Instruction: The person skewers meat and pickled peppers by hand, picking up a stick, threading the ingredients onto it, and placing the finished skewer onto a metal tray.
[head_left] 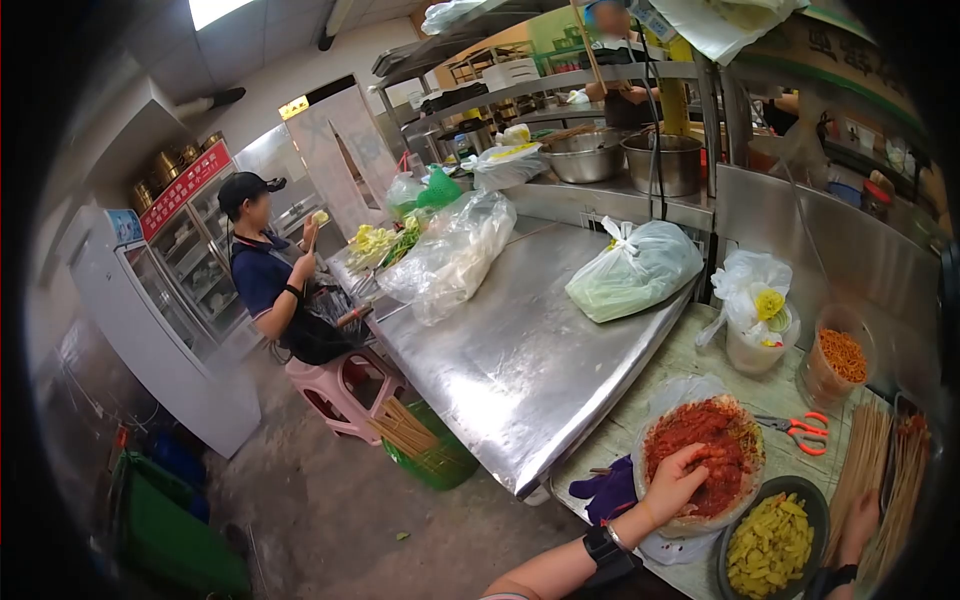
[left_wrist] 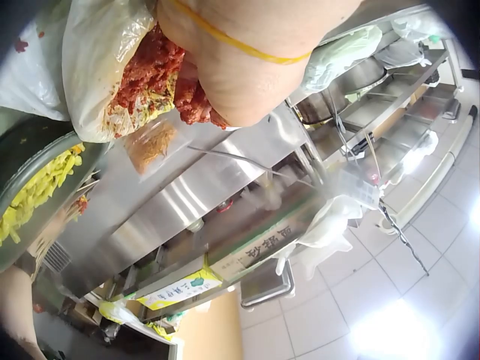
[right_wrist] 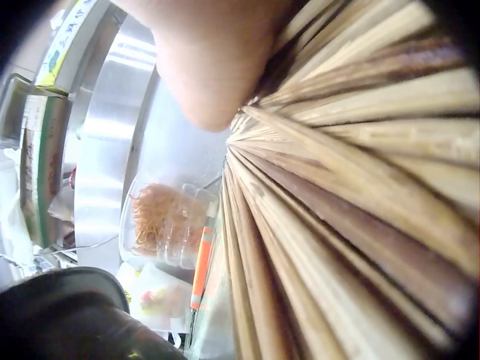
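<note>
My left hand reaches into a plastic-lined bowl of red, minced-looking mixture, its slightly bent fingers touching the surface. In the left wrist view that hand hangs over the red mixture, fingertips hidden. At the lower right, my right hand lies against a bundle of thin wooden sticks. Up close in the right wrist view, the hand touches the sticks; its grip is hidden. Between the hands stands a dark bowl of yellow-green pieces.
Orange-handled scissors, a tub of orange strips and a bagged white tub stand behind the bowls. A purple glove lies left. Farther back are a tied bag and a seated person holding something.
</note>
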